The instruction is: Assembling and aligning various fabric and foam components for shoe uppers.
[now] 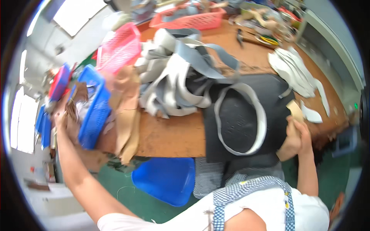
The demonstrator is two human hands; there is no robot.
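Note:
Stretched out to the far left, my left hand (pixel 63 120) is closed round the lower end of a bundle of brown strips (pixel 79 97), beside a blue basket (pixel 92 115); motion blurs its fingers. My right hand (pixel 304 134) grips a curved tan piece (pixel 295 111) at the right edge of a black mat (pixel 239 111). On that mat lies a loop of white band (pixel 261 127). Left of the loop is a heap of white and grey-blue strips (pixel 169 84). Long tan pieces (pixel 128 115) hang over the table's front edge.
Pink baskets (pixel 119 48) stand at the back. White cut pieces (pixel 295 71) lie on the wooden table (pixel 171 136) at right, with yellow-handled scissors (pixel 269 40) beyond. Below the front edge sits a blue plastic seat or tub (pixel 165 179). A grey partition (pixel 327 46) borders the right.

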